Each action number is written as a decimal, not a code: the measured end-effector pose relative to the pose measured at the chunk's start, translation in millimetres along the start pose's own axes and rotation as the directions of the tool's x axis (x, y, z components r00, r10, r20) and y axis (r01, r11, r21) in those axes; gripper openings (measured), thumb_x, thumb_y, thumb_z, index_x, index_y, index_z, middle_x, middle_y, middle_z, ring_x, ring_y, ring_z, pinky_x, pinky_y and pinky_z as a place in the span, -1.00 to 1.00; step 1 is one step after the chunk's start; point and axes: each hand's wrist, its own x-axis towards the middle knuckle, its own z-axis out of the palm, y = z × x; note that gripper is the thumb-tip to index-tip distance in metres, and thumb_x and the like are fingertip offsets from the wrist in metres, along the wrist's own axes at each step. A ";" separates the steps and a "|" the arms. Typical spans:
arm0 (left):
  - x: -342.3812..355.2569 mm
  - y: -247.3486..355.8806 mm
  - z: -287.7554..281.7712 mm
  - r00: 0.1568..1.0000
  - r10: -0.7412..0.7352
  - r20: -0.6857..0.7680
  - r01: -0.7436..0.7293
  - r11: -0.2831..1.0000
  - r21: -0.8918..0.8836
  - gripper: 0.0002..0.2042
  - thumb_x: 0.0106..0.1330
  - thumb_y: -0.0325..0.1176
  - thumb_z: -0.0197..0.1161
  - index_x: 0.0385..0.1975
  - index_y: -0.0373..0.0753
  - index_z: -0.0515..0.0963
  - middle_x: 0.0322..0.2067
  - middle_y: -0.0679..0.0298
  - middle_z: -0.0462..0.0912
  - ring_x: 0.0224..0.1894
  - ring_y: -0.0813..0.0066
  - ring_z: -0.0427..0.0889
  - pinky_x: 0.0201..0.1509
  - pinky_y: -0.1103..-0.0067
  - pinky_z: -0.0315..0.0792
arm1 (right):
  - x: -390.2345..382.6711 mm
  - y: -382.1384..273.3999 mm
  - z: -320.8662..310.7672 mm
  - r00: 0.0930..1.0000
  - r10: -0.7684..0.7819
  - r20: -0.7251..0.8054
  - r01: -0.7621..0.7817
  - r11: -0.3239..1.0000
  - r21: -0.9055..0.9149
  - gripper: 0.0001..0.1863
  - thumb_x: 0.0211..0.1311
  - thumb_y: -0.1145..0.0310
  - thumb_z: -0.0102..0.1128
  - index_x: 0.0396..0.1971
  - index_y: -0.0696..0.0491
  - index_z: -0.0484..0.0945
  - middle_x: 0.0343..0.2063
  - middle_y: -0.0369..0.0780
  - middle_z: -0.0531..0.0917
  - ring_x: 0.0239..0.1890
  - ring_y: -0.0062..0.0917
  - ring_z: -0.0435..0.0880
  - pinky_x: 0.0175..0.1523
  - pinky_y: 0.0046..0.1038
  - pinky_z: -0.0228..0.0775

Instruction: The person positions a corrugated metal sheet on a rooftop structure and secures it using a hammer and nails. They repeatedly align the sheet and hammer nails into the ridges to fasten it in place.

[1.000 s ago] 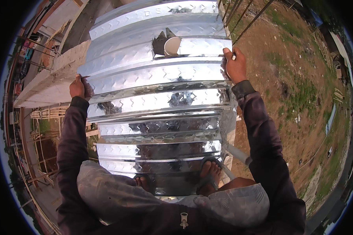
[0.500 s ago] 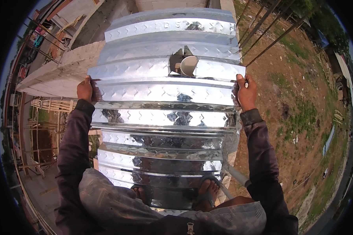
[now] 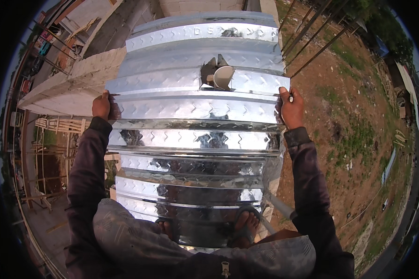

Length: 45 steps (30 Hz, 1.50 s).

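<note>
Ribbed sheet: A shiny silver ribbed metal sheet [image 3: 195,108], stamped with zigzag marks, spans the space in front of the person, crosswise between both hands.
Left side: The person's bare left hand [image 3: 101,105] grips the sheet's left edge, thumb uppermost; the fingers underneath are hidden.
Right side: The bare right hand [image 3: 292,109] has its grip closed on the opposite edge, almost level with the left, and a small white-tipped stick [image 3: 291,99] pokes out of the fist.
Cut-out: Right of the sheet's middle, beyond the hands, gapes a jagged dark hole [image 3: 207,76]; a pale rounded piece [image 3: 224,78] shows inside it.
Underfoot: Two sandalled feet [image 3: 246,223] stand on lower mirror-bright metal sheeting [image 3: 191,194], which the held sheet's near edge overlaps from this view; whether they touch, I cannot tell.
Grey pipe: A plain round grey pipe [image 3: 279,203] slants beside the right foot.
Masonry: A rough grey concrete wall [image 3: 79,88] runs past the left hand.
Ground: Brown earth patched with green grass [image 3: 330,144] spreads to the right, below thin dark upright rods [image 3: 319,50].
</note>
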 end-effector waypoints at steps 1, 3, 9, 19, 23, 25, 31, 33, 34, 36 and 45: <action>-6.3 5.3 1.3 0.999 0.029 -0.036 -0.026 0.996 0.085 -0.48 0.43 0.04 0.01 -0.37 -0.38 0.64 -0.42 0.00 0.68 -0.34 0.10 0.66 -0.19 0.30 0.44 | 0.7 0.9 0.5 1.000 -0.017 -0.006 0.017 1.000 -0.014 -0.69 0.38 0.24 0.18 -0.44 0.17 0.43 -0.74 -0.31 0.44 -0.77 -0.63 0.42 -0.67 -0.48 0.24; -11.9 10.0 1.4 0.994 0.075 -0.085 -0.056 0.976 0.209 -0.45 0.43 0.08 -0.01 -0.34 -0.38 0.64 -0.36 -0.06 0.69 -0.25 0.01 0.65 -0.12 0.27 0.44 | 2.0 4.4 0.3 0.998 -0.063 -0.017 0.062 0.997 -0.045 -0.69 0.38 0.24 0.18 -0.44 0.17 0.43 -0.74 -0.31 0.44 -0.78 -0.63 0.41 -0.68 -0.47 0.23; 10.4 -13.3 -7.0 0.995 0.052 -0.086 -0.032 0.976 0.216 -0.41 0.42 0.13 -0.05 -0.27 -0.38 0.65 -0.25 -0.13 0.68 -0.11 -0.13 0.62 -0.01 0.21 0.41 | 0.4 -0.4 3.5 1.000 0.009 0.016 -0.009 1.000 0.013 -0.69 0.39 0.26 0.18 -0.44 0.15 0.38 -0.74 -0.32 0.43 -0.79 -0.65 0.39 -0.72 -0.49 0.19; -11.9 10.0 -0.5 0.994 0.044 -0.101 -0.025 0.984 0.177 -0.45 0.43 0.07 -0.03 -0.29 -0.39 0.65 -0.27 -0.13 0.68 -0.13 -0.11 0.62 -0.02 0.21 0.41 | -2.6 -6.7 2.8 0.990 0.137 0.018 -0.138 0.987 0.085 -0.72 0.36 0.26 0.22 -0.44 0.16 0.49 -0.62 -0.41 0.38 -0.50 -0.72 0.26 -0.40 -0.51 0.18; -10.6 13.0 1.5 0.993 0.034 -0.112 -0.014 0.985 0.170 -0.46 0.43 0.05 -0.02 -0.30 -0.40 0.65 -0.27 -0.13 0.68 -0.14 -0.10 0.62 -0.03 0.22 0.41 | -0.9 4.2 1.1 1.000 0.003 0.023 -0.004 0.998 0.069 -0.71 0.39 0.28 0.16 -0.43 0.16 0.40 -0.73 -0.34 0.41 -0.80 -0.66 0.39 -0.73 -0.49 0.18; -6.7 5.0 1.2 0.994 0.028 -0.102 -0.012 0.988 0.155 -0.47 0.43 0.04 -0.01 -0.30 -0.41 0.64 -0.28 -0.14 0.68 -0.15 -0.11 0.62 -0.03 0.23 0.41 | -1.1 0.9 2.3 0.999 0.036 0.032 -0.039 0.994 0.106 -0.72 0.39 0.28 0.16 -0.43 0.16 0.41 -0.73 -0.34 0.42 -0.80 -0.66 0.39 -0.74 -0.49 0.18; 5.2 -7.9 4.5 0.995 0.053 -0.087 -0.042 0.991 0.131 -0.47 0.43 0.03 -0.01 -0.31 -0.41 0.64 -0.30 -0.14 0.68 -0.16 -0.13 0.62 -0.04 0.22 0.40 | 4.8 21.7 2.7 0.983 -0.177 -0.041 0.171 0.978 -0.120 -0.68 0.37 0.23 0.21 -0.40 0.19 0.42 -0.69 -0.28 0.44 -0.66 -0.63 0.41 -0.53 -0.41 0.27; 3.6 -6.4 5.7 0.994 0.064 -0.088 -0.052 0.989 0.139 -0.48 0.43 0.03 0.00 -0.32 -0.41 0.64 -0.30 -0.14 0.68 -0.16 -0.12 0.62 -0.04 0.22 0.40 | 1.2 17.2 0.5 1.000 -0.012 -0.026 0.011 1.000 -0.023 -0.71 0.37 0.24 0.21 -0.43 0.16 0.46 -0.64 -0.36 0.42 -0.56 -0.67 0.33 -0.45 -0.47 0.21; 2.5 -7.6 4.4 0.993 0.063 -0.100 -0.049 0.988 0.145 -0.48 0.43 0.03 0.01 -0.32 -0.41 0.64 -0.31 -0.14 0.68 -0.16 -0.12 0.62 -0.05 0.22 0.40 | -1.2 10.2 2.0 0.997 0.072 -0.008 -0.071 0.997 0.027 -0.72 0.37 0.25 0.20 -0.44 0.15 0.48 -0.61 -0.39 0.41 -0.51 -0.70 0.28 -0.41 -0.49 0.19; 2.1 -8.7 4.3 0.993 0.037 -0.111 -0.023 0.992 0.127 -0.48 0.43 0.03 0.02 -0.33 -0.41 0.64 -0.31 -0.13 0.68 -0.17 -0.12 0.62 -0.05 0.22 0.40 | -0.3 13.0 5.3 0.999 0.027 -0.036 -0.027 1.000 0.010 -0.72 0.37 0.24 0.20 -0.43 0.15 0.48 -0.60 -0.39 0.42 -0.50 -0.69 0.29 -0.39 -0.49 0.20; 1.3 -7.6 5.0 0.996 -0.032 -0.081 0.034 0.999 0.021 -0.50 0.44 0.01 0.02 -0.33 -0.40 0.64 -0.34 -0.09 0.68 -0.23 -0.05 0.63 -0.10 0.24 0.40 | -1.9 3.8 2.0 1.000 0.005 -0.005 -0.005 1.000 0.029 -0.71 0.37 0.24 0.20 -0.42 0.14 0.41 -0.73 -0.33 0.42 -0.75 -0.65 0.41 -0.64 -0.46 0.23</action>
